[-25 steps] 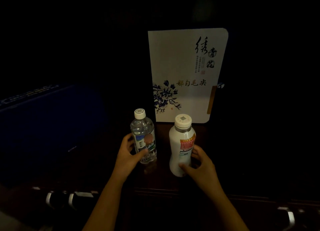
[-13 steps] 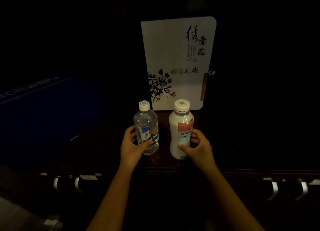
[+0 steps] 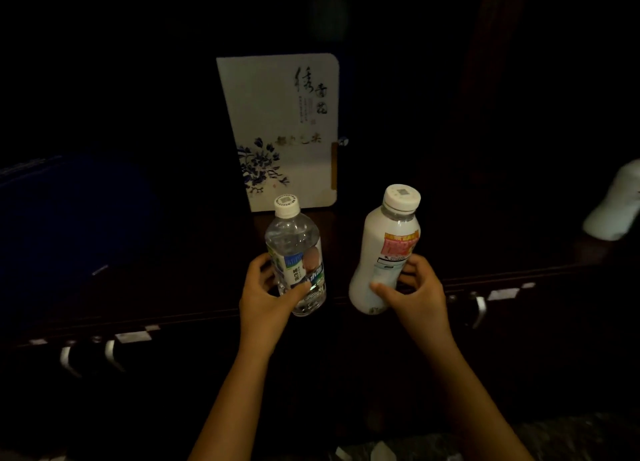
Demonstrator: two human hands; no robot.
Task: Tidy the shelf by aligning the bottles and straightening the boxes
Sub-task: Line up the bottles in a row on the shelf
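Note:
A clear water bottle (image 3: 294, 242) with a white cap stands near the shelf's front edge, and my left hand (image 3: 266, 298) is wrapped around its lower half. My right hand (image 3: 415, 291) grips the base of a white drink bottle (image 3: 384, 249) with a red label, which tilts to the right and looks lifted off the shelf. Behind both, a white box (image 3: 277, 114) with blue flowers and calligraphy stands upright on the dark wooden shelf (image 3: 173, 287).
A large dark blue box (image 3: 69, 218) lies at the left on the shelf. A white object (image 3: 616, 207), blurred, sits at the far right edge. Metal handles (image 3: 69, 360) show on the cabinet front below. The scene is very dim.
The white drink bottle has moved right, away from the water bottle, and now tilts. The view has shifted, bringing a white object into sight at the right.

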